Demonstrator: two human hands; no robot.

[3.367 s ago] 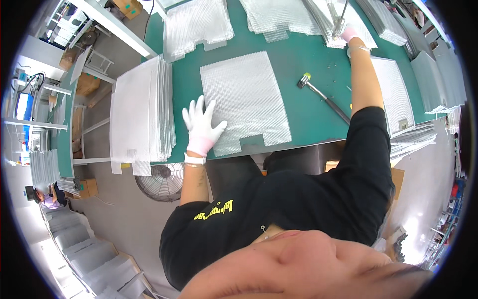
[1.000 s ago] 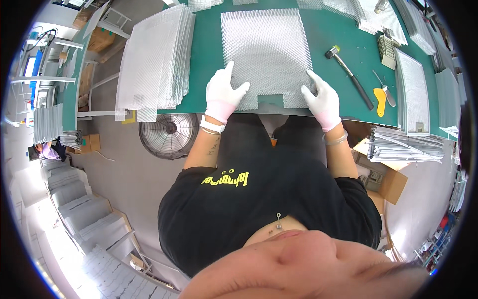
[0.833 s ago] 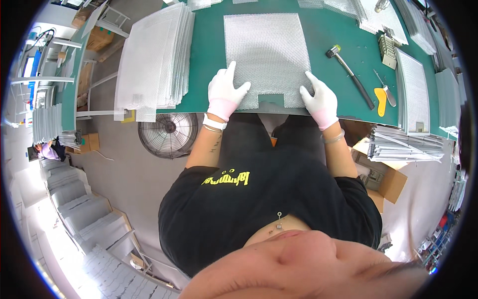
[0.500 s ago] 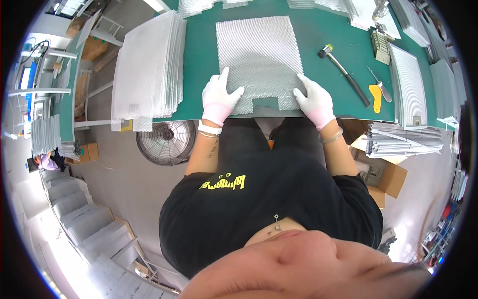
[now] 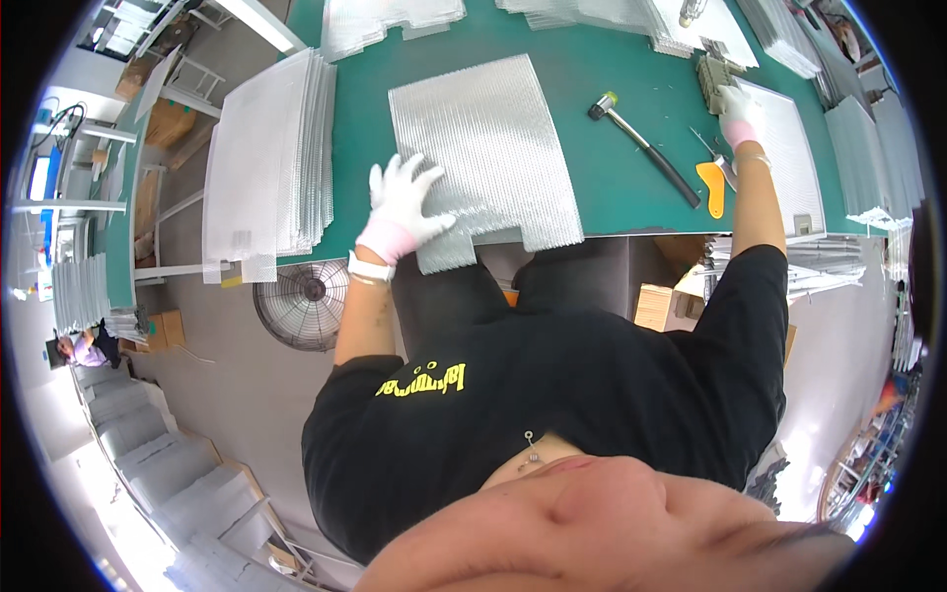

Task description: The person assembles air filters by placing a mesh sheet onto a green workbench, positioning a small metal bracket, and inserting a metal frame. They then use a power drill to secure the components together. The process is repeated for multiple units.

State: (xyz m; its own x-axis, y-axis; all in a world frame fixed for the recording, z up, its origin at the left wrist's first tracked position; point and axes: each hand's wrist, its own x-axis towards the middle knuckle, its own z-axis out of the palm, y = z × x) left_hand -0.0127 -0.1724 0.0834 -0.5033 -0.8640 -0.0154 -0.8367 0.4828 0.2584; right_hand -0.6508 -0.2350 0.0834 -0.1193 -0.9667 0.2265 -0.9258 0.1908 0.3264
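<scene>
Right hand now away from ribbed mesh sheet, perhaps on metal block.

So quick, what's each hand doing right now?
Left hand: open, flat on the mesh sheet.
Right hand: reaching to a small block; grip cannot be told.

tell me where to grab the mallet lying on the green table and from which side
Take the mallet by its long dark handle, around the middle, coming down from above. It lies flat and diagonal on the green table, head toward the far edge, handle end pointing at the orange-handled tool. The right hand is nearest; the left hand rests on the silvery mesh sheet.
</scene>
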